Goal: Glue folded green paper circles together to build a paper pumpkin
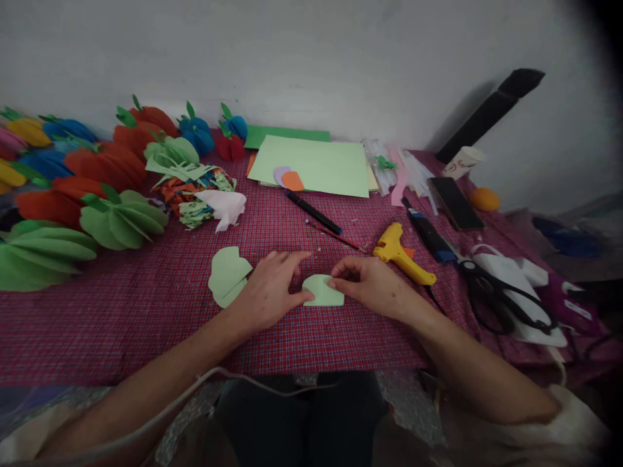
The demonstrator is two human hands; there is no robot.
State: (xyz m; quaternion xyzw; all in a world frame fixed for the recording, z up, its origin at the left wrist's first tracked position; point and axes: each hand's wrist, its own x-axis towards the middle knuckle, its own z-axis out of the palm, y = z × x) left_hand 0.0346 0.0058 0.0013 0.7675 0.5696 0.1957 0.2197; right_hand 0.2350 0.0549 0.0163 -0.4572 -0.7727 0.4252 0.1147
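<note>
A small light green paper piece (322,293), rounded on top, lies on the red checked tablecloth (146,311) between my hands. My left hand (272,288) rests beside it with fingers stretched flat, its thumb touching the piece's left edge. My right hand (367,282) pinches the piece's upper right edge with curled fingers. A small stack of similar light green cut pieces (227,275) sits just left of my left hand.
Paper fruit in green, orange, blue and yellow (92,188) crowd the left. Green paper sheets (316,165), a black pen (314,213), a yellow glue gun (402,254), black scissors (491,292), a phone (455,202), a paper cup (463,162) and paper scraps (199,194) lie beyond.
</note>
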